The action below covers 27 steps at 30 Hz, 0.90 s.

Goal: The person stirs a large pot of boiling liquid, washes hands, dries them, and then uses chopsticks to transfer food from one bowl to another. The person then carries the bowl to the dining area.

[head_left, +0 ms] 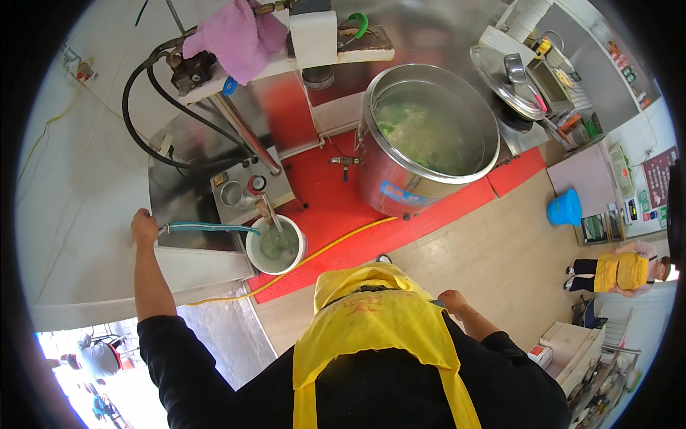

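My left hand (144,226) is closed at the wall, at the metal end of a blue-green hose (209,227); a tap there is mostly hidden behind the fingers. The hose's other end hangs into a white bucket (303,252) holding cloudy water and a long-handled tool (273,212). My right hand (453,301) is curled beside the yellow apron (370,322), near a small greyish thing that I cannot make out. Ahead stands a large steel stockpot (423,182) with greens in steaming liquid.
A yellow hose (332,245) crosses the red mat (316,187). A pink towel (236,37) hangs over the burner frame. Right of the pot lie a steel lid (493,69) and ladle. A blue bucket (564,207) and a person in a yellow apron (621,272) are at the right.
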{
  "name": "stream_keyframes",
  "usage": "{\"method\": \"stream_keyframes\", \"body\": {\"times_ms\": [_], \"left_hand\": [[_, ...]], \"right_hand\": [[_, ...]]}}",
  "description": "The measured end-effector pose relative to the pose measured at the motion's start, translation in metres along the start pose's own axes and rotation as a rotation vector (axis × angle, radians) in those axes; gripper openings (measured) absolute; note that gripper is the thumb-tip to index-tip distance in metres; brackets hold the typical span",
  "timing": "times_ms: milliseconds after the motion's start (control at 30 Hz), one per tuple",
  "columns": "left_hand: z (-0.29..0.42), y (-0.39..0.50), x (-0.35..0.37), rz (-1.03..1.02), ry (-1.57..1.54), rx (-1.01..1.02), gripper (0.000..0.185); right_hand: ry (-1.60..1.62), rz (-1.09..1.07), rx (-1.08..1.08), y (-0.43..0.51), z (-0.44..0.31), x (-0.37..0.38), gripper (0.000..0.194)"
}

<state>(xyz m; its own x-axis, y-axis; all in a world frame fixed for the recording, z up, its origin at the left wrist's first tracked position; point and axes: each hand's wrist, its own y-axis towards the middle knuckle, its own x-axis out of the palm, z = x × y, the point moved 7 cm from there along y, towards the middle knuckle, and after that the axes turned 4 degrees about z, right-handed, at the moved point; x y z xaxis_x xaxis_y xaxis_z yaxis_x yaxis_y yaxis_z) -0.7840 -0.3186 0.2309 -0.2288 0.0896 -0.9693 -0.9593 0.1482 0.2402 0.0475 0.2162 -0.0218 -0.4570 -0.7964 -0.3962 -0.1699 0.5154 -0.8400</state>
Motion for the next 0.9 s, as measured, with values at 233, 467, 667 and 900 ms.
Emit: {"method": "stream_keyframes", "body": {"times_ms": [233, 467, 667, 900], "left_hand": [[0.006, -0.017, -0.006, -0.054, -0.009, -0.046, 0.023], [-0.026, -0.022, 0.001, 0.034, -0.055, 0.052, 0.027], [-0.002, -0.024, -0.005, -0.054, -0.035, 0.011, 0.032], [0.016, -0.034, -0.015, -0.08, -0.051, -0.016, 0.035]], "right_hand": [[-0.055, 0.012, -0.056, 0.01, -0.005, -0.005, 0.021], [-0.05, 0.019, -0.054, 0.009, -0.027, -0.009, 0.02], [-0.02, -0.004, -0.066, 0.021, 0.001, -0.009, 0.021], [0.018, 0.001, -0.038, 0.012, 0.008, -0.017, 0.02]]}}
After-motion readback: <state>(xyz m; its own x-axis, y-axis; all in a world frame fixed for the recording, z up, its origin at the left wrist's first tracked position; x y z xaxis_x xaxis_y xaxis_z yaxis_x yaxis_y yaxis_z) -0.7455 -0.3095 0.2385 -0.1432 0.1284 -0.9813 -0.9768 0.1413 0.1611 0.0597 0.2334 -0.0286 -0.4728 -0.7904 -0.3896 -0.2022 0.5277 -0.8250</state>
